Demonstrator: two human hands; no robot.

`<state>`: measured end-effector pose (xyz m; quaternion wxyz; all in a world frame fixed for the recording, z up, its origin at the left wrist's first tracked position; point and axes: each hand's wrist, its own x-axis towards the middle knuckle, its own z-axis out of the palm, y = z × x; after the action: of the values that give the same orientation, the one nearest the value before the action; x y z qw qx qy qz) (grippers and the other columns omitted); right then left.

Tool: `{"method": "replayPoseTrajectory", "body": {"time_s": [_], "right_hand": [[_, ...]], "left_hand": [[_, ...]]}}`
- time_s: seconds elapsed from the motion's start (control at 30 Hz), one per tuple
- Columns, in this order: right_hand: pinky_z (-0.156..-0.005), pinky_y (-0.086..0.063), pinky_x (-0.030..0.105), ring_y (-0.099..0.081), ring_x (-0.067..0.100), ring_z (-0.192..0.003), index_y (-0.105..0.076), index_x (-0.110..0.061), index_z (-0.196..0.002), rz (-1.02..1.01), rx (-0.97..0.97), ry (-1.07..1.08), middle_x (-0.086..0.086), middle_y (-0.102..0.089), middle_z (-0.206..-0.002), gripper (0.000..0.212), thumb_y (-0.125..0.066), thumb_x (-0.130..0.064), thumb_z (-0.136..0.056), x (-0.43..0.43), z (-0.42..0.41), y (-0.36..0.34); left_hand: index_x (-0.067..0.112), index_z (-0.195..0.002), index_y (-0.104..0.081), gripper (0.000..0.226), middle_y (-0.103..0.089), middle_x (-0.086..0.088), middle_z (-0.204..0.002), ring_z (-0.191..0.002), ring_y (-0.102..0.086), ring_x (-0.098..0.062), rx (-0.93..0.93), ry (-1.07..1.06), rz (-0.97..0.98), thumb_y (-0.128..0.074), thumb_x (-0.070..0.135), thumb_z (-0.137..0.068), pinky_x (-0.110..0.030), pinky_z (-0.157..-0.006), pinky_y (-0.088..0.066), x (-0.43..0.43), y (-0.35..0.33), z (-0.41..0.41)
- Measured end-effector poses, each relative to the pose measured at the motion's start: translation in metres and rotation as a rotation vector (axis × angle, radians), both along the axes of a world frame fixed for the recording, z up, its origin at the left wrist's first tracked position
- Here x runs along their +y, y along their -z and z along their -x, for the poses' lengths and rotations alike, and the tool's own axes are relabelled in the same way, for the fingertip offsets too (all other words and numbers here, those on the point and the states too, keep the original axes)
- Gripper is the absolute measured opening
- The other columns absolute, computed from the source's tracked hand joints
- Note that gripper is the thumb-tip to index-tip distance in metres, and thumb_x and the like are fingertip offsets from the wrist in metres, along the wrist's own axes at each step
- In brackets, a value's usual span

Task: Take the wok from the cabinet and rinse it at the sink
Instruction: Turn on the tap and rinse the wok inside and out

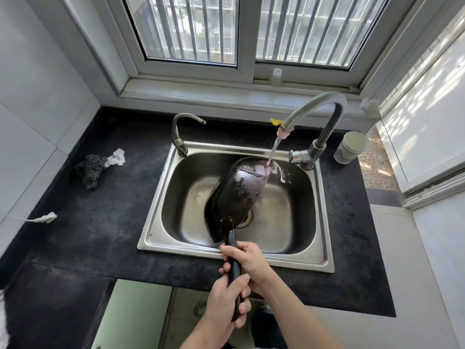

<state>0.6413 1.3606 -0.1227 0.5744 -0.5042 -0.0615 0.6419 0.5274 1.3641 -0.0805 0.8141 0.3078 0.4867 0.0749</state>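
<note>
A dark wok (236, 192) hangs tilted on its side over the steel sink (156, 222), its inside facing right and wet. Water runs from the tall curved faucet (324, 114) onto the wok's far rim. Both hands grip the wok's long black handle (234, 268) at the sink's front edge. My right hand (249, 263) holds it higher up, nearer the pan. My left hand (226, 298) holds the handle's lower end, over the open cabinet gap below the counter.
A second, smaller tap (181, 132) stands at the sink's back left. On the black counter lie a steel scourer (89, 170) and crumpled white paper (115, 157) at left, another paper scrap (42, 219) near the wall, and a paper cup (351, 147) at right.
</note>
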Motion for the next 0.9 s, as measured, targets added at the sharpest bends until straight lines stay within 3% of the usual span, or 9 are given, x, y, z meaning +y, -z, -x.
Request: {"method": "replayPoseTrajectory", "body": {"time_s": [0.17, 0.4, 0.6, 0.9], "right_hand": [[-0.062, -0.058, 0.034, -0.054, 0.016, -0.054, -0.058, 0.002, -0.089, 0.014, 0.043, 0.015, 0.009, -0.056, -0.069, 0.015, -0.069, -0.008, -0.092, 0.004, -0.010, -0.004], [-0.059, -0.057, 0.033, -0.054, 0.015, -0.051, -0.060, 0.005, -0.102, 0.006, 0.140, 0.082, 0.009, -0.057, -0.071, 0.020, -0.068, -0.010, -0.091, 0.003, -0.022, -0.008], [-0.057, -0.057, 0.033, -0.054, 0.014, -0.049, -0.062, 0.005, -0.101, -0.012, 0.208, 0.152, 0.008, -0.057, -0.070, 0.035, -0.075, -0.017, -0.077, 0.005, -0.029, -0.012], [-0.064, -0.059, 0.034, -0.055, 0.014, -0.053, -0.062, 0.006, -0.107, -0.012, 0.226, 0.156, 0.007, -0.060, -0.073, 0.032, -0.071, -0.016, -0.085, 0.006, -0.035, -0.011]], "left_hand": [[0.005, -0.088, -0.052, 0.011, -0.049, -0.002, -0.059, -0.038, -0.042, -0.011, 0.037, 0.003, -0.013, -0.055, 0.011, -0.097, -0.015, -0.028, -0.027, 0.004, -0.010, -0.013], [0.003, -0.102, -0.057, 0.013, -0.051, -0.002, -0.061, -0.042, -0.045, -0.011, 0.110, 0.074, -0.054, -0.056, 0.014, -0.096, -0.020, -0.032, -0.029, 0.007, -0.022, -0.031], [0.008, -0.099, -0.057, 0.010, -0.052, -0.002, -0.065, -0.044, -0.047, -0.009, 0.124, 0.129, -0.075, -0.058, 0.017, -0.096, -0.020, -0.033, -0.030, 0.013, -0.028, -0.041], [0.007, -0.099, -0.057, 0.016, -0.056, -0.005, -0.071, -0.047, -0.052, -0.009, 0.204, 0.227, -0.170, -0.060, 0.022, -0.095, -0.023, -0.038, -0.036, 0.021, -0.028, -0.045]]}}
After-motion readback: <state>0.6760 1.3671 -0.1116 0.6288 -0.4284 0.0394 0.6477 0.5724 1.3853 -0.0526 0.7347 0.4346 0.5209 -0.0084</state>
